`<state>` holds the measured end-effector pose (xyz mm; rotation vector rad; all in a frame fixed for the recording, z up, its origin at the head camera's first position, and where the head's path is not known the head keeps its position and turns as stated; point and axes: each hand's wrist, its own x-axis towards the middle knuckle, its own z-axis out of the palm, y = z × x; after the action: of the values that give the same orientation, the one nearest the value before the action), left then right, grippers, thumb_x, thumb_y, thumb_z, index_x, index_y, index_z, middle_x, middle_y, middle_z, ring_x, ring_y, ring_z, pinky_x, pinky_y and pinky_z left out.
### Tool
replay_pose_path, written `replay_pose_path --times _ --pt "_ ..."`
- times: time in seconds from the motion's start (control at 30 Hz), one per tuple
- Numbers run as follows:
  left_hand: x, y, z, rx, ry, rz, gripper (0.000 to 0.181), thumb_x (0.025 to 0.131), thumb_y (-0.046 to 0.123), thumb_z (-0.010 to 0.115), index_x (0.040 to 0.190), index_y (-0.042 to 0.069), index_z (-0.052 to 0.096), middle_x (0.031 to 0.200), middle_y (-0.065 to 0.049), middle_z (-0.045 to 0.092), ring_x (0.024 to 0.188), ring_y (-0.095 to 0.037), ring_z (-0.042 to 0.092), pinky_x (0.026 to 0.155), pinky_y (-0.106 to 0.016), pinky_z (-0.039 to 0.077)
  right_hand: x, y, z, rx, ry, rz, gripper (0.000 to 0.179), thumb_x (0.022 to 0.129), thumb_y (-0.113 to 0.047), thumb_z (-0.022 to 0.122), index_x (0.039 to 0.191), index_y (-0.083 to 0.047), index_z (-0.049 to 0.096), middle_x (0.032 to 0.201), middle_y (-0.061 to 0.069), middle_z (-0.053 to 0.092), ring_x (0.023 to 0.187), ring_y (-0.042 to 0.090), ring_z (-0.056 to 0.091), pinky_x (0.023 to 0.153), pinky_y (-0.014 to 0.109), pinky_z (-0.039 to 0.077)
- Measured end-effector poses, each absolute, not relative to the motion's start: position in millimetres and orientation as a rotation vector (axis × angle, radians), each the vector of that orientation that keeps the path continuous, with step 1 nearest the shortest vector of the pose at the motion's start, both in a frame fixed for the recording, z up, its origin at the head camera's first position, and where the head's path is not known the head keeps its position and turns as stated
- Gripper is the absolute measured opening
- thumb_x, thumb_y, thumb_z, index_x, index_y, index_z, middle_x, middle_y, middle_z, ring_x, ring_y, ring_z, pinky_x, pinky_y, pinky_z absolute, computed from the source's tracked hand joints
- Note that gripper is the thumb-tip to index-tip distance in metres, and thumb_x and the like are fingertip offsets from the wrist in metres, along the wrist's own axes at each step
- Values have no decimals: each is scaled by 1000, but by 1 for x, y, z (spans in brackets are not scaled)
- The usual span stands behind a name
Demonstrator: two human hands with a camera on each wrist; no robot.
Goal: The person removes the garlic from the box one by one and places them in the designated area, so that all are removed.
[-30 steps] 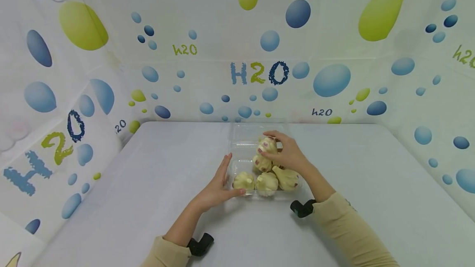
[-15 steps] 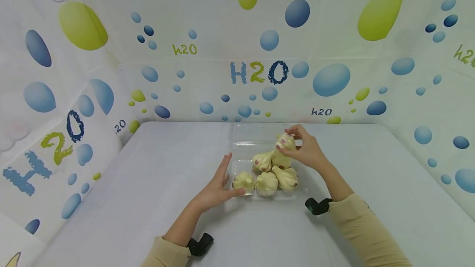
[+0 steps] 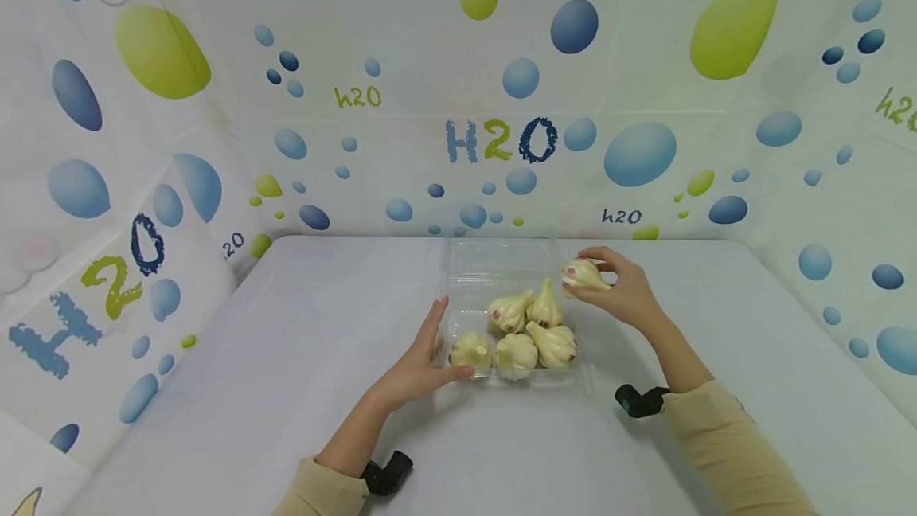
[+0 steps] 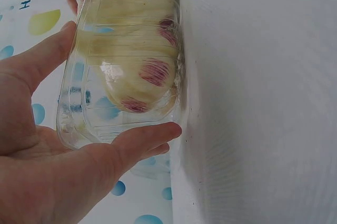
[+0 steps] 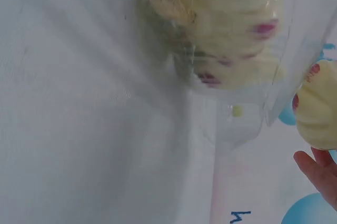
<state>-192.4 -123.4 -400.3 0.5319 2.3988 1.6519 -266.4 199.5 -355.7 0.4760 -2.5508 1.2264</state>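
A clear plastic clamshell container (image 3: 466, 299) stands on the table in the head view, its lid (image 3: 497, 259) folded back to the far side. Several garlic bulbs, one of them the front-left bulb (image 3: 470, 350), lie inside. My left hand (image 3: 419, 366) rests at the container's left front corner, thumb along the front wall and straight fingers along the left side. My right hand (image 3: 622, 293) pinches another garlic bulb (image 3: 583, 273) above the container's right far edge. In the right wrist view only some fingertips (image 5: 316, 174) show below that held bulb (image 5: 318, 105).
A white cloth covers the table (image 3: 301, 317). Behind it rises a backdrop sheet (image 3: 401, 142) printed with blue and green drops. Dark wrist cameras sit on both wrists, the left camera (image 3: 388, 474) low over the table.
My right hand has moved right with its garlic bulb, from over the middle of the container to its right far edge, and the bulb has turned on its side. My left hand stays put.
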Motion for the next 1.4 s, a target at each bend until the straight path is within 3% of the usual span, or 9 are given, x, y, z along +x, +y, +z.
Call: replay_pose_path --times 0.53,1.1,1.4 --pt "-189 -124 -398 526 2421 1642 104 77 16 75 148 22 -1 152 -10 -10 138 -29 -3 106 -52 18 -263 225 -362 320 -2615 1214 57 73 -34 77 121 -10 58 117 14 57 101 31 50 64 34 46" --pt "-190 -126 -399 522 2422 1623 103 77 19 74 148 24 0 152 -8 -10 138 -28 -1 106 -51 18 -272 245 -385 296 -2776 1181 61 76 -38 73 124 -5 56 117 18 56 101 33 50 70 34 45" --pt "-190 -127 -400 537 2423 1621 103 78 19 74 148 22 0 152 -8 -10 138 -28 -2 106 -51 18 -278 246 -396 306 -2868 1146 64 74 -41 73 122 -3 57 126 22 51 115 39 44 86 51 41"
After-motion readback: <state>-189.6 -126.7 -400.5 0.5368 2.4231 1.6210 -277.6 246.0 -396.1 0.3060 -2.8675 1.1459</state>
